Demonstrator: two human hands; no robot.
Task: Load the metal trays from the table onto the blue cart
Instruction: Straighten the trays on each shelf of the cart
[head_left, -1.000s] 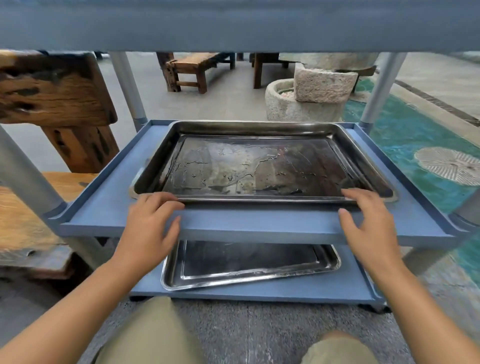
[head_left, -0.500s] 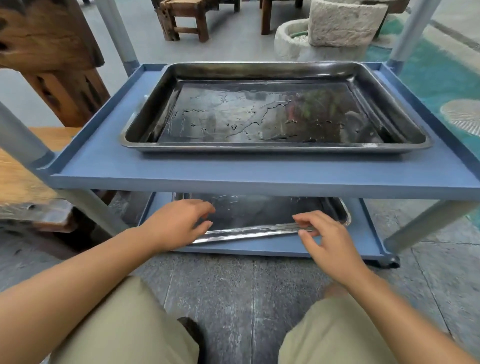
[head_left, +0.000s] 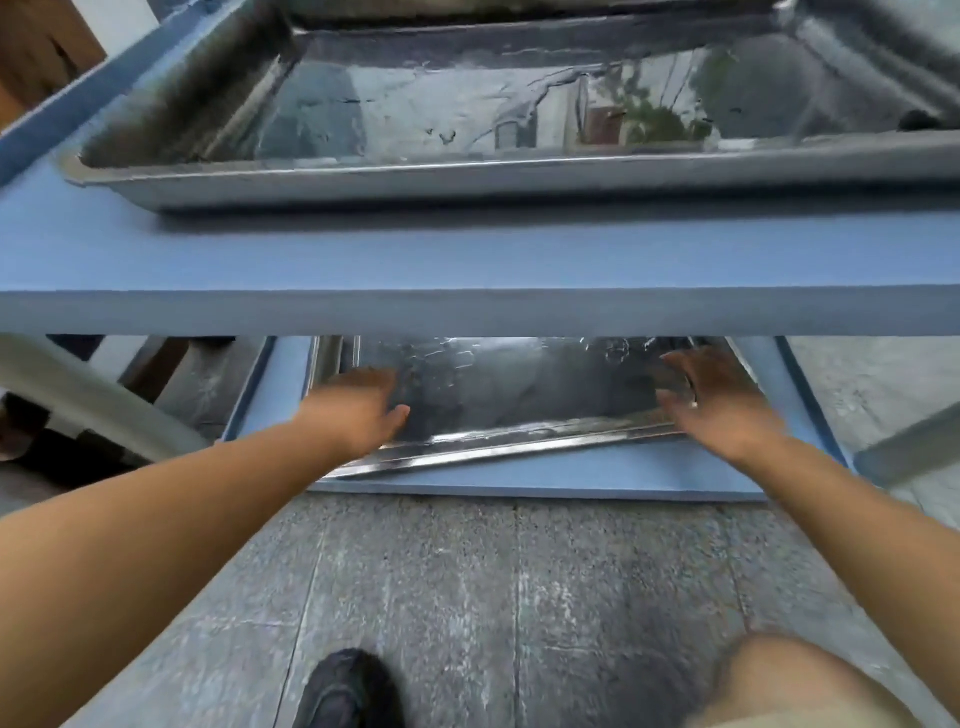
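A person crouches before a blue cart (head_left: 467, 312), seen from a head camera looking down. One metal tray, the upper tray (head_left: 519, 104), sits flat on the cart's middle shelf, wet and reflective. Below that shelf, a second metal tray, the lower tray (head_left: 519, 410), lies on the bottom shelf (head_left: 571, 475), skewed so its near rim runs at a slant to the shelf's front edge. The left hand (head_left: 358, 410) rests on the lower tray's near left corner, fingers spread and gripping nothing. The right hand (head_left: 711, 400) lies open on the tray's right side, likewise clamped on nothing. Both hands are motion-blurred. The step in hand appears to be squaring this tray. Done well, both palms would push evenly inward, the left side more, until the rim lies parallel with the shelf edge.
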